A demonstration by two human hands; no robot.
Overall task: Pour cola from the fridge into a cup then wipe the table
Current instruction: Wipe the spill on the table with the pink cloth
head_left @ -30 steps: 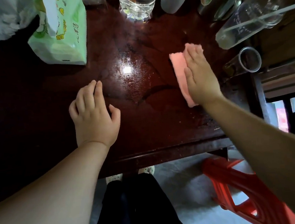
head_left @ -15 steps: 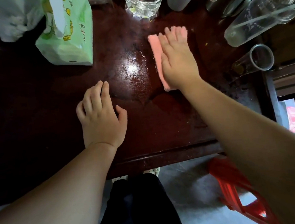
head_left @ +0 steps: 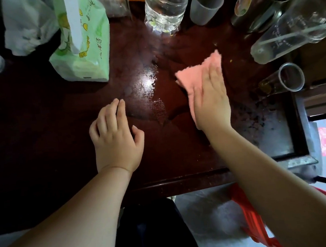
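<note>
My right hand [head_left: 212, 100] lies flat on a pink cloth [head_left: 191, 76] and presses it against the dark red wooden table [head_left: 180, 151], right of centre. Part of the cloth sticks out past my fingertips and to the left. Wet streaks shine on the wood just left of the cloth. My left hand [head_left: 116, 136] rests palm down on the table, fingers loosely apart, holding nothing. A small glass [head_left: 283, 80] with a little dark liquid at its bottom stands to the right of the cloth.
At the back stand a green tissue pack [head_left: 82, 49], a water bottle [head_left: 164, 8], a frosted cup [head_left: 205, 5], a large clear jug [head_left: 291, 31] and a white plastic bag [head_left: 26, 30]. A red plastic stool [head_left: 251, 219] sits below the table's front edge.
My right hand has slid the pink cloth back toward me and to the right, away from the water bottle. The left hand has stayed in place.
</note>
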